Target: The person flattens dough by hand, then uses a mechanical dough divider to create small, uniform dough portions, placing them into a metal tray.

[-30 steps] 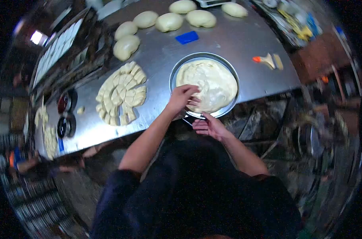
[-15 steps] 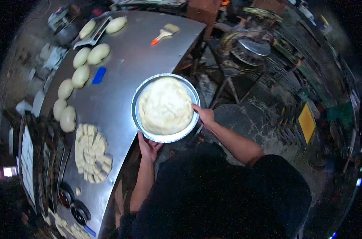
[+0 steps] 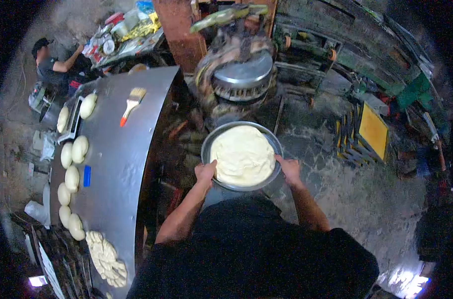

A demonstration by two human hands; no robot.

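Observation:
A round metal pan point(image 3: 278, 144) is held level in front of my body, away from the table. A broad, pale slab of dough point(image 3: 244, 154) fills most of it. My left hand point(image 3: 205, 172) grips the pan's left rim, thumb over the edge. On the opposite side, my right hand point(image 3: 289, 170) is closed on the rim in the same way. The fingers under the pan are hidden.
To the left, the steel table point(image 3: 117, 164) bears dough balls point(image 3: 72, 179), cut dough point(image 3: 107, 259), a brush point(image 3: 133, 105) and a blue scraper-like piece point(image 3: 87, 176). Ahead stands a machine with a steel bowl point(image 3: 244, 74). Yellow trays point(image 3: 372, 132) stand right; another person point(image 3: 54, 67) is far left.
The view has turned right, and the pan has moved off the table's edge, over the floor. My left hand has shifted from beneath the pan to its left rim.

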